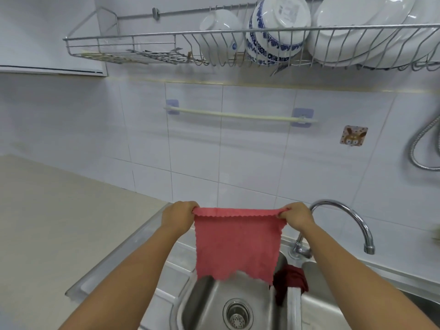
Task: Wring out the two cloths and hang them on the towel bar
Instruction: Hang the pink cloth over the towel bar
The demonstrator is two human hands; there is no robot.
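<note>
Now my left hand and right hand pinch the pink cloth by its top corners, spread above the sink, below the towel bar; the dark red cloth drapes over the sink divider.

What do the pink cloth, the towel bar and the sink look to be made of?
Pink cloth: soft napped fabric, probably microfibre, given its fuzzy matte face and scalloped edges. Towel bar: likely plastic, going by its smooth cream rod on translucent bluish adhesive pads. Sink: stainless steel by the look of it, brushed grey with soft reflections.
</note>
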